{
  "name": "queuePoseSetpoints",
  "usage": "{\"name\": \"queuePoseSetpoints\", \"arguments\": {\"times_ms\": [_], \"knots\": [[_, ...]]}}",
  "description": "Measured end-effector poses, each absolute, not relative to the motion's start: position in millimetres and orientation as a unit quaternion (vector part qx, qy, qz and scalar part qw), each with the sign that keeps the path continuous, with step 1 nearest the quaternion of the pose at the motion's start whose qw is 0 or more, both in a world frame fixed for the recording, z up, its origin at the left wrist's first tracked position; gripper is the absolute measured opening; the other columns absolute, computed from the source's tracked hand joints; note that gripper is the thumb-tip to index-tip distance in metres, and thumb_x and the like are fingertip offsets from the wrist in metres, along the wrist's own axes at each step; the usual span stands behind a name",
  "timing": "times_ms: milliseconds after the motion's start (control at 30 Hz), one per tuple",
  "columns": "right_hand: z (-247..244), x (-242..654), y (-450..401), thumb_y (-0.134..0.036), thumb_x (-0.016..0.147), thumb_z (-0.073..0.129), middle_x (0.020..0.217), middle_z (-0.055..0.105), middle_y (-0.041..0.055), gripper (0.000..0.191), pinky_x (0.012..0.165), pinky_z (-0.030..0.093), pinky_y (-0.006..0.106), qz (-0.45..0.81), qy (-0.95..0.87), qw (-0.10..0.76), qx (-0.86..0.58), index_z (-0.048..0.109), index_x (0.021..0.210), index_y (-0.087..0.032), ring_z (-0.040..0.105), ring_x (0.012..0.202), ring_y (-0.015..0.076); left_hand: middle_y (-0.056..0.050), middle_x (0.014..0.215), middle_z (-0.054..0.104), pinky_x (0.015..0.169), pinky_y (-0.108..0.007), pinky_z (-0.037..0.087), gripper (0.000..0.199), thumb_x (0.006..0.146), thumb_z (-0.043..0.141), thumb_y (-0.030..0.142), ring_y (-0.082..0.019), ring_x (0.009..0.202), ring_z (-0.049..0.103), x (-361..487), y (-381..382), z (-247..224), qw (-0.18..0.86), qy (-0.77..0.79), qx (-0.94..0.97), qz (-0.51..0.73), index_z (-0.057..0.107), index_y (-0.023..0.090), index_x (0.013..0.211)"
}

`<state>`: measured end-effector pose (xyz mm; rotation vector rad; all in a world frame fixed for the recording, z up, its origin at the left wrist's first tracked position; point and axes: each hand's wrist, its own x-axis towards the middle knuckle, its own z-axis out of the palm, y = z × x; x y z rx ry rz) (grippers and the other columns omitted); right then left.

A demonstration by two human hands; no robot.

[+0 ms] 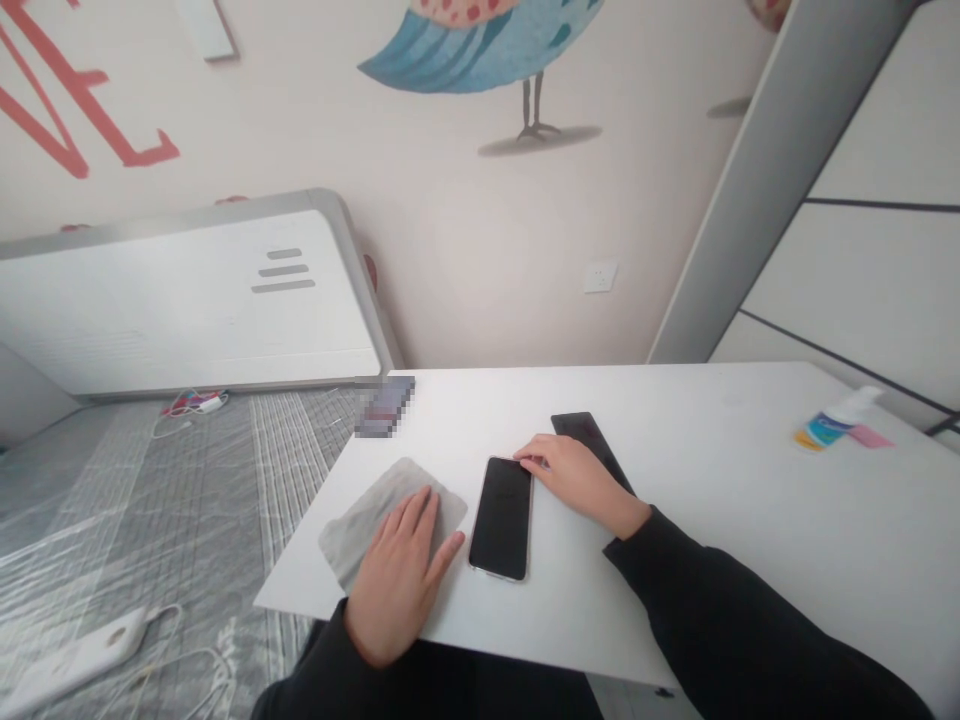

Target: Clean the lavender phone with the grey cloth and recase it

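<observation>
A smartphone (500, 520) with a dark screen and a clear rim lies face up on the white table (705, 560). My right hand (570, 475) is at its upper right corner, thumb and fingers drawn together on the edge. Just left of the phone, my left hand (397, 570) rests flat with fingers stretched out on a grey cloth (349, 535). The left thumb points toward the phone without reaching it. Behind my right hand lies a flat black object (589, 430), partly covered by the hand and wrist.
A white spray bottle (829, 420) with a blue and yellow label lies at the right, beside a pink piece (870, 437). A blurred-out item (385, 407) sits at the far left table corner. Left of the table are a plastic-covered bed (187, 500) and a white power strip (82, 660).
</observation>
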<state>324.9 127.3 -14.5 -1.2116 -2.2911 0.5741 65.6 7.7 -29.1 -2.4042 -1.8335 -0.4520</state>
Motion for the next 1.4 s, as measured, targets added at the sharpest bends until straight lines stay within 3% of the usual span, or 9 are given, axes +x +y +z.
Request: {"name": "queuePoseSetpoints", "arguments": {"times_ms": [100, 200, 333, 533, 667, 867, 1000, 1100, 1400], "knots": [[-8.6, 328.3, 126.0, -0.022, 0.095, 0.053, 0.086, 0.075, 0.007, 0.028, 0.072, 0.041, 0.033, 0.211, -0.833, 0.235, -0.455, 0.077, 0.083, -0.019, 0.066, 0.079, 0.0232, -0.016, 0.137, 0.062, 0.104, -0.05, 0.05, 0.053, 0.101, 0.043, 0.055, -0.033, 0.125, 0.059, 91.0, 5.0, -12.9, 0.043, -0.619, -0.773, -0.135, 0.059, 0.015, 0.132], [-5.0, 330.2, 125.0, -0.023, 0.094, 0.054, 0.072, 0.072, 0.005, 0.03, 0.063, 0.035, 0.03, 0.223, -0.825, 0.226, -0.467, 0.075, 0.074, -0.018, 0.062, 0.066, 0.0188, -0.017, 0.123, 0.066, 0.096, -0.051, 0.053, 0.068, 0.089, 0.06, 0.064, -0.035, 0.113, 0.063, 125.6, -4.4, -3.6, 0.037, -0.631, -0.769, -0.095, 0.06, 0.01, 0.129], [-2.2, 332.8, 122.0, -0.026, 0.094, 0.053, 0.064, 0.069, 0.003, 0.032, 0.061, 0.034, 0.029, 0.238, -0.82, 0.212, -0.475, 0.076, 0.073, -0.018, 0.058, 0.06, 0.0167, -0.015, 0.111, 0.067, 0.096, -0.053, 0.051, 0.053, 0.085, 0.07, 0.05, -0.036, 0.108, 0.062, 148.3, -8.6, 3.7, 0.029, -0.64, -0.766, -0.06, 0.064, 0.01, 0.118], [3.1, 336.0, 116.8, -0.035, 0.096, 0.054, 0.082, 0.075, 0.004, 0.03, 0.069, 0.043, 0.029, 0.386, -0.807, 0.225, -0.385, 0.077, 0.084, -0.019, 0.064, 0.075, 0.0197, -0.014, 0.121, 0.064, 0.097, -0.046, 0.051, 0.058, 0.078, 0.069, 0.023, -0.031, 0.109, 0.062, 133.8, 5.0, 13.6, -0.037, -0.598, -0.8, -0.042, 0.054, 0.009, 0.133], [-1.2, 333.7, 120.2, -0.047, 0.095, 0.057, 0.076, 0.07, 0.0044, 0.038, 0.063, 0.048, 0.029, 0.482, -0.731, 0.292, -0.385, 0.075, 0.085, -0.015, 0.061, 0.065, 0.0169, -0.018, 0.125, 0.061, 0.097, -0.05, 0.049, 0.07, 0.081, 0.065, 0.021, -0.034, 0.111, 0.058, 112.1, 34.2, 24.6, 0.068, -0.525, -0.847, -0.036, 0.043, 0.004, 0.144], [-4.9, 330.6, 120.6, -0.054, 0.087, 0.068, 0.099, 0.075, 0.009, 0.048, 0.077, 0.059, 0.033, 0.634, -0.637, 0.294, -0.324, 0.075, 0.114, -0.014, 0.071, 0.086, 0.0195, -0.015, 0.121, 0.062, 0.096, -0.05, 0.046, 0.076, 0.068, 0.058, 0.004, -0.033, 0.108, 0.056, 79.2, 87.7, 38.1, 0.147, -0.421, -0.894, -0.049, 0.045, 0.009, 0.143], [-3.4, 331.4, 118.0, -0.039, 0.085, 0.071, 0.117, 0.075, 0.0104, 0.046, 0.091, 0.058, 0.037, 0.666, -0.628, 0.27, -0.299, 0.071, 0.124, -0.016, 0.072, 0.1, 0.0215, -0.016, 0.114, 0.062, 0.092, -0.045, 0.048, 0.072, 0.071, 0.058, 0.01, -0.031, 0.104, 0.057, 63.8, 105.6, 22.8, 0.149, -0.345, -0.916, -0.142, 0.047, 0.007, 0.142], [-6.1, 331.2, 117.1, -0.033, 0.086, 0.068, 0.115, 0.076, 0.0106, 0.043, 0.092, 0.058, 0.039, 0.662, -0.64, 0.255, -0.295, 0.07, 0.125, -0.016, 0.073, 0.1, 0.0225, -0.015, 0.109, 0.063, 0.085, -0.043, 0.049, 0.072, 0.072, 0.058, 0.014, -0.03, 0.099, 0.058, 58.2, 108.8, 9.7, 0.163, -0.318, -0.918, -0.176, 0.047, 0.008, 0.143], [-4.0, 329.7, 112.3, -0.033, 0.084, 0.069, 0.122, 0.073, 0.0139, 0.045, 0.094, 0.059, 0.043, 0.648, -0.655, 0.254, -0.294, 0.069, 0.125, -0.014, 0.072, 0.106, 0.0276, -0.013, 0.103, 0.063, 0.078, -0.041, 0.047, 0.072, 0.074, 0.058, 0.019, -0.029, 0.092, 0.059, 52.7, 107.3, 6.0, 0.185, -0.303, -0.913, -0.201, 0.046, 0.01, 0.144]]}}
